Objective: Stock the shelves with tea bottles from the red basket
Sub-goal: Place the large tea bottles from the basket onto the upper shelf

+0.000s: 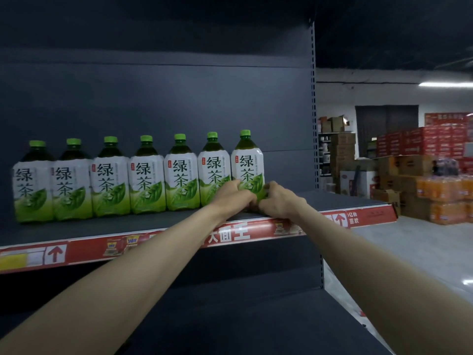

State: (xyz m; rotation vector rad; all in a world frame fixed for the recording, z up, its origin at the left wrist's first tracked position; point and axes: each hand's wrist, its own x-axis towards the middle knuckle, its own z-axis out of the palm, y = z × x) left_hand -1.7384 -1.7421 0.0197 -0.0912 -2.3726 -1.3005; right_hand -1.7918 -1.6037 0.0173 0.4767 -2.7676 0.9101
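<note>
The left hand [234,194] and right hand [280,201] cover the base and lower label of the end tea bottle [247,160], their wrists block lettering on the red price strip [230,238] beneath them, and print on the cartons [409,165] far beyond the right hand is unreadably small.

Each bottle [181,175] in the row has a bright green cap [180,136] and dark green tea at the shoulder. The label [147,175] is white with large dark green characters, a small red mark at its upper left, and a leaf pattern fading to lime green at the bottom. The shelf [153,226] and back panel [179,98] are dark slate grey. A red strip [87,252] along the near edge carries white characters, red arrows [55,253] on white squares, and a yellow tag [12,262] at the left. Far right: red cartons [422,142], brown boxes [409,165], orange packs [448,190], pale grey floor [409,247].
</note>
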